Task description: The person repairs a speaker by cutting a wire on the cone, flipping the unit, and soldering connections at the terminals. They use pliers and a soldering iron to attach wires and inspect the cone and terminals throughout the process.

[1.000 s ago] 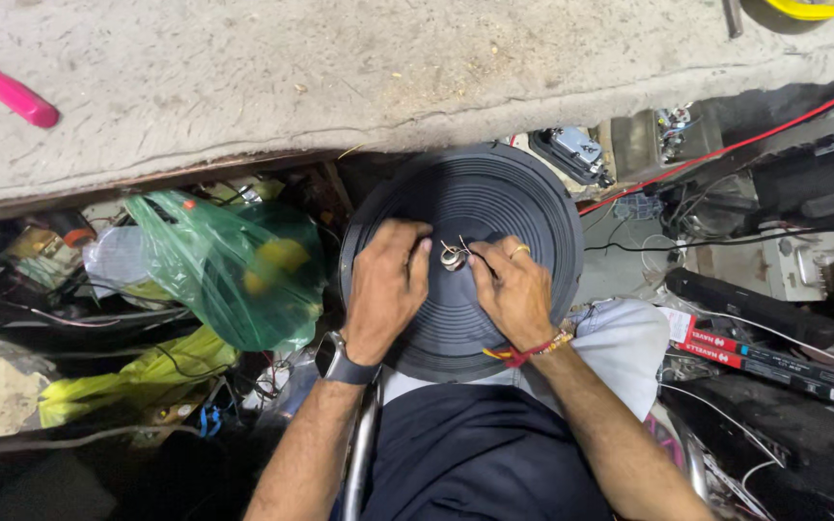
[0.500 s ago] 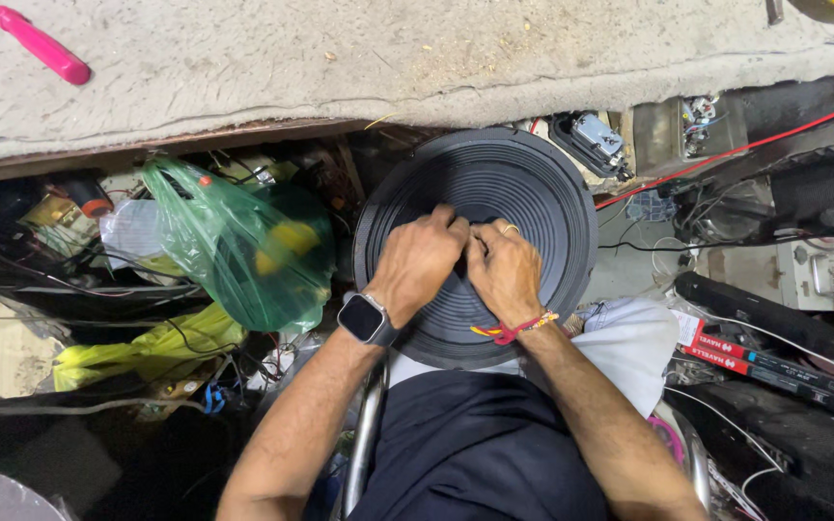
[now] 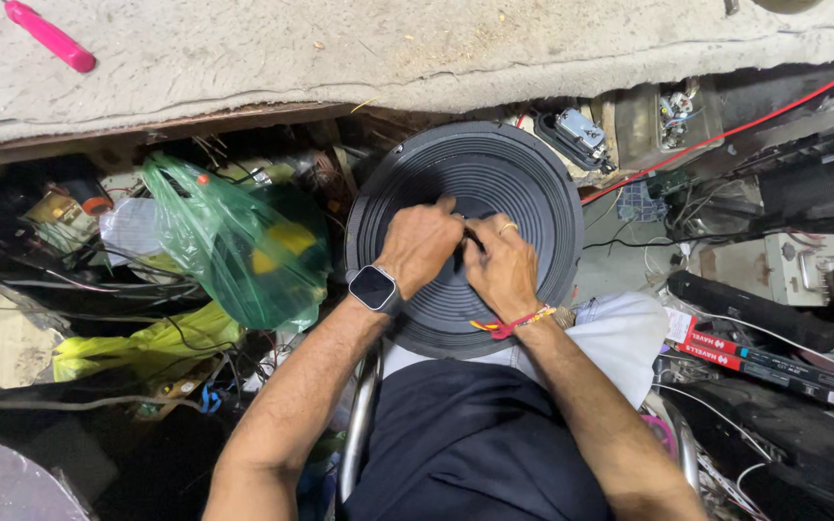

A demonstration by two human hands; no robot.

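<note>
A big round black speaker cone with ribbed rings rests on my lap, facing up. Both hands are pressed together at its centre. My left hand, with a square smartwatch on the wrist, covers the middle with fingers curled. My right hand, wearing a ring and a red-and-yellow thread bracelet, meets it fingertip to fingertip. Something small and dark is pinched between them; what it is stays hidden by the fingers.
A pink tool lies on the grey carpeted bench top. A green plastic bag and a yellow bag sit left among cables. At the right are a red wire, electronic parts and red-black boxes.
The small metal part seen between my fingers at the cone's centre is now covered. Both hands have closed tighter together, and the view has shifted slightly so the speaker sits further right.
</note>
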